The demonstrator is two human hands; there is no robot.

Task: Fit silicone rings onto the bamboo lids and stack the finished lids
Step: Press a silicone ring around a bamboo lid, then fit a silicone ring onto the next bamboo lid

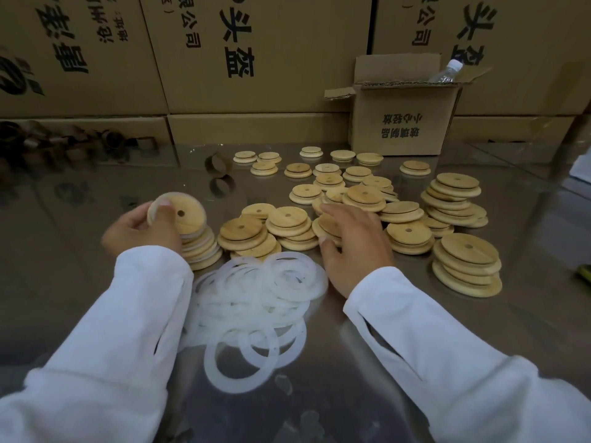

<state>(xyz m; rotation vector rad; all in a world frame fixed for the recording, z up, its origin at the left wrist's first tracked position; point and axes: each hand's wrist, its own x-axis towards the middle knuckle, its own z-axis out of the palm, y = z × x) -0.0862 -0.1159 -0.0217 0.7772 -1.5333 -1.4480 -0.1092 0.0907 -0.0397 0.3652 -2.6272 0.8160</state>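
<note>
My left hand point(144, 230) grips a round bamboo lid point(182, 212) with a white silicone ring around its edge, tilted up just above a short stack of ringed lids point(201, 251). My right hand point(351, 241) reaches into the loose bare lids, its thumb and fingers closing round one lid point(329, 227) at the pile's near edge. A heap of translucent white silicone rings point(256, 302) lies on the metal table between my two sleeves. Many bare bamboo lids point(399, 212) are spread and piled to the right and behind.
A small open carton point(403, 123) with a plastic bottle point(446, 71) in it stands at the back right. Large printed cartons point(224, 59) wall off the far side. Brown tape cores point(219, 164) lie at the back left. A leaning lid stack point(467, 266) stands at right.
</note>
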